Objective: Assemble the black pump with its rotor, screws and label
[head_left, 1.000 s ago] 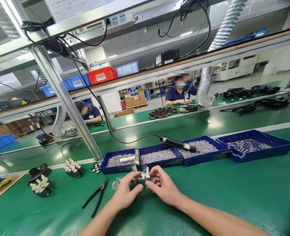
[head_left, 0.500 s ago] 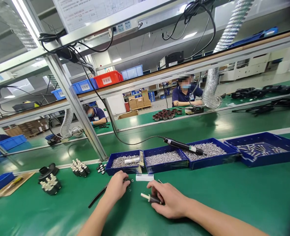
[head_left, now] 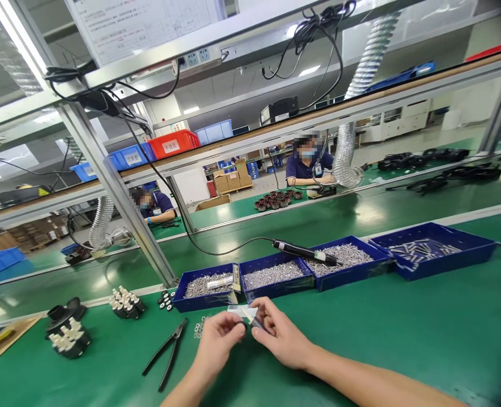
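Note:
My right hand (head_left: 282,333) is closed around a black cylindrical part (head_left: 259,324) whose white shaft (head_left: 247,312) points up and left. Close beside that shaft, my left hand (head_left: 220,339) pinches a small black piece (head_left: 242,324), mostly covered by the fingertips. Left of this hand, black-handled pliers (head_left: 172,345) lie on the green bench with their handles spread. Several small metal rings (head_left: 198,328) lie between the pliers and my left hand. Behind my fingers, a white translucent strip (head_left: 236,308) is partly hidden.
Blue trays (head_left: 276,287) of small metal parts line the back, with a black electric screwdriver (head_left: 303,251) resting across them. Black parts with white shafts (head_left: 125,302) stand at left, near black-and-white washers (head_left: 165,301). Two co-workers sit beyond the metal frame (head_left: 119,209).
My left hand has come off the pliers, leaving them on the bench, and moved right to meet the white shaft. My right hand has raised the black part slightly. The view has shifted right.

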A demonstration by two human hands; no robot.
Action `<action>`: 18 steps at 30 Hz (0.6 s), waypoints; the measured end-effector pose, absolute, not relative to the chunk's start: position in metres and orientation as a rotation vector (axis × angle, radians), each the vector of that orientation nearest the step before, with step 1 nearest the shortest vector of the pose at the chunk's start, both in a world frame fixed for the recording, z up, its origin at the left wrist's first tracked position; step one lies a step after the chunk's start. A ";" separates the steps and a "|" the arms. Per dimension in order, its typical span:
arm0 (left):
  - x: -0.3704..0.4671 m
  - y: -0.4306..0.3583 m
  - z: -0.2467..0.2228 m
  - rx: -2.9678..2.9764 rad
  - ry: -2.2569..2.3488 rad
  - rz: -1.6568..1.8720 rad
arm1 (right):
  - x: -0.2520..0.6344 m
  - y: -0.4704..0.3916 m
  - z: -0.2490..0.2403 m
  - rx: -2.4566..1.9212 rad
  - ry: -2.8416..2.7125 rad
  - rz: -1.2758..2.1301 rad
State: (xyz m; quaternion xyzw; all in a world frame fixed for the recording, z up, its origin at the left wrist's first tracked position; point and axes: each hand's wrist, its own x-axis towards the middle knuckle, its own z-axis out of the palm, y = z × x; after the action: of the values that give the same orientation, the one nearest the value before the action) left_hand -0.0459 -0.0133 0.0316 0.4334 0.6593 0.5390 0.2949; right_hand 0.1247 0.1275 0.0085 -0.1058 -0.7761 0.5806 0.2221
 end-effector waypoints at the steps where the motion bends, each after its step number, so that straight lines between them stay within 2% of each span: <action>1: -0.038 -0.012 0.028 1.087 1.666 1.490 | 0.125 0.127 0.009 -0.276 -2.130 1.617; 5: -0.025 -0.010 0.016 0.850 1.442 1.671 | 0.128 0.125 0.012 -0.186 -2.180 1.573; 12: -0.035 -0.007 0.008 1.093 1.583 1.574 | 0.126 0.132 0.010 -0.225 -2.322 1.441; 18: -0.037 -0.011 0.002 1.062 1.517 1.559 | 0.127 0.139 0.007 -0.169 -2.282 1.518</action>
State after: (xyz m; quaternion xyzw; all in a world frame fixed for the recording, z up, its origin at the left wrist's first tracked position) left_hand -0.0365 -0.0111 0.0020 0.4107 0.5864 0.6027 0.3526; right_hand 0.1273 0.1387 0.0067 -0.0603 -0.8148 0.5421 0.1964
